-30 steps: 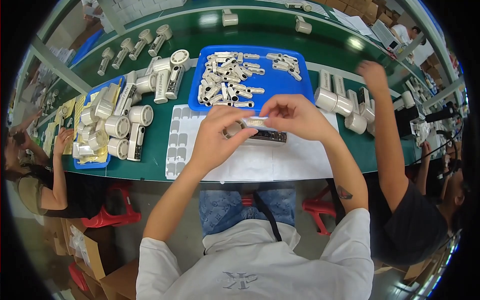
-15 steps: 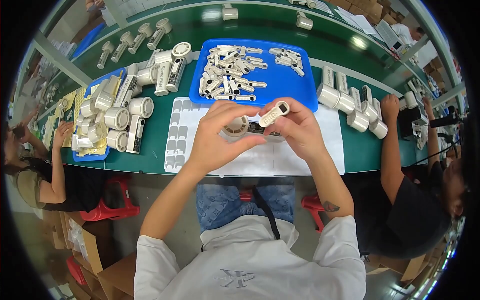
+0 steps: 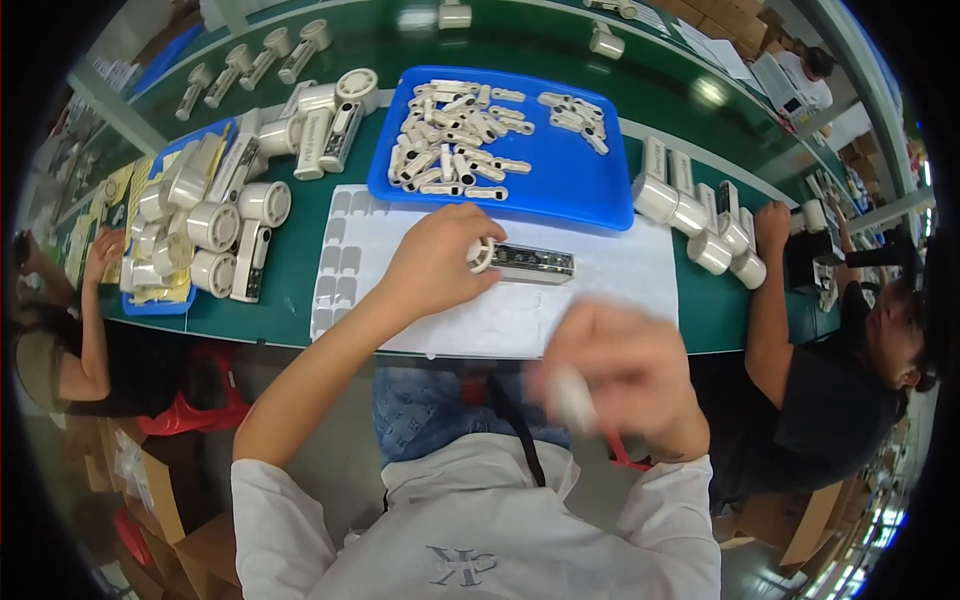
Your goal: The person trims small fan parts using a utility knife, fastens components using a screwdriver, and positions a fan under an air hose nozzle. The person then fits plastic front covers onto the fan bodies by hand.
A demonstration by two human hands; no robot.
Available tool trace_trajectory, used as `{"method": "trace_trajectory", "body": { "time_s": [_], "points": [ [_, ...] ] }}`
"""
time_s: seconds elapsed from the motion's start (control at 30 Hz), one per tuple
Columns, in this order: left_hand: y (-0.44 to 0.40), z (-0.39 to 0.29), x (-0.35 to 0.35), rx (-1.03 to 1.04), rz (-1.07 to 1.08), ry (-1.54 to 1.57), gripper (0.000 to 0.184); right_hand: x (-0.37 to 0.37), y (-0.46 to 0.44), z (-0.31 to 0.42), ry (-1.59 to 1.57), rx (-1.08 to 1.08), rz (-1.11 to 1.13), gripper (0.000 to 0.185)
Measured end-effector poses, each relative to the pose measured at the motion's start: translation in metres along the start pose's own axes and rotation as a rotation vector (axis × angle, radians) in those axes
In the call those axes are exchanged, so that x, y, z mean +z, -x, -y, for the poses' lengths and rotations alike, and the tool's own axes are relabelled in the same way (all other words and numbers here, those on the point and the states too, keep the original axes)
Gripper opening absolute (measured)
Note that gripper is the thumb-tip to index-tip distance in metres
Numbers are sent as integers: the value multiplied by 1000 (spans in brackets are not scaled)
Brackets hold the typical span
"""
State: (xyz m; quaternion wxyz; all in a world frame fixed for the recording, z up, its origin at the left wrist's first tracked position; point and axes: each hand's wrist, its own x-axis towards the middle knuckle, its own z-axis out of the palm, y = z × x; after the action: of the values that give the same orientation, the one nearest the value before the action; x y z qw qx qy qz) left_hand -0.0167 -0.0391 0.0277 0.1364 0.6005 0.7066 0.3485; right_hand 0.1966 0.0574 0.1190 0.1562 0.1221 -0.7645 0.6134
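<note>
Closed around the round head of a white handheld fan, my left hand (image 3: pixel 440 262) keeps it on the white sheet (image 3: pixel 480 325). The fan's handle (image 3: pixel 538 264) points right, its long side uncovered with a dark circuit board showing. My right hand (image 3: pixel 630 365) is blurred by motion, nearer to my body past the table edge. Between its fingers is a small white piece (image 3: pixel 571 398), smeared; it looks like the white handle covers (image 3: pixel 455 140) piled in the blue tray (image 3: pixel 600 212) beyond the sheet.
More white fans (image 3: pixel 213 226) are heaped in a blue bin at the left, others (image 3: pixel 690 210) stand in rows at the right. Grey stickers (image 3: pixel 335 288) line the sheet's left side. Co-workers sit on both sides, one arm (image 3: pixel 770 290) resting close on the right.
My right hand has dropped toward my body, carrying the white piece away from the fan. My left hand has closed on the fan's head, and the fan's open handle now shows.
</note>
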Motion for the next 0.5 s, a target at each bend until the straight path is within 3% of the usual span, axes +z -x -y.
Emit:
{"method": "trace_trajectory", "body": {
  "time_s": [0.07,0.1,0.23,0.33,0.5],
  "points": [
    [-1,0,0,-26,2,17,32,-8,-3,-30,501,184,-222,28],
    [-3,2,1,-3,7,2,31,-15,-2,-50,685,230,-227,28],
    [-4,5,3,32,7,12,33,-21,-1,-89,847,252,-239,29],
    [-5,7,5,37,4,20,37,-22,-13,-86,729,391,-255,27],
    [-5,9,8,89,-64,26,40,-27,-15,-90,694,405,-228,24]
  ]
}}
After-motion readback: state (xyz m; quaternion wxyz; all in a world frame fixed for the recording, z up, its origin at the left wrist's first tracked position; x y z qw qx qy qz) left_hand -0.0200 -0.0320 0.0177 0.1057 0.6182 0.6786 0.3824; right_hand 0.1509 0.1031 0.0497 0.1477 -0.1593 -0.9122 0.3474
